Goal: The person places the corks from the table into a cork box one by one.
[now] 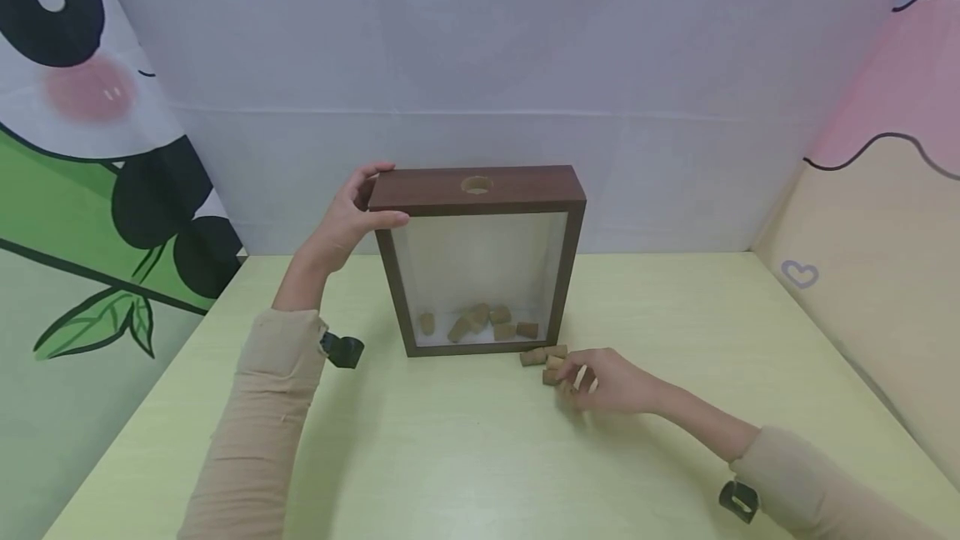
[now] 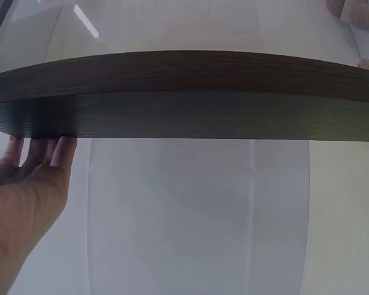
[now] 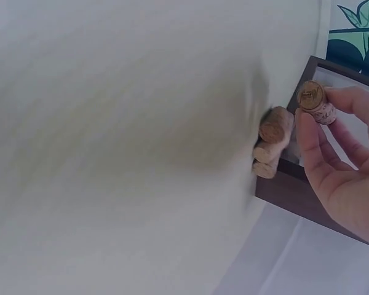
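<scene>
A dark brown wooden shadow box with a glass front stands upright on the table, a round hole in its top. Several corks lie inside at the bottom. My left hand grips the box's top left corner, thumb in front and fingers behind; the left wrist view shows the fingers against the wooden frame. My right hand is low on the table by the box's front right corner and pinches one cork. A few loose corks lie beside it.
The pale yellow-green table is enclosed by a white cloth backdrop, a panda print panel at the left and a pink and cream panel at the right.
</scene>
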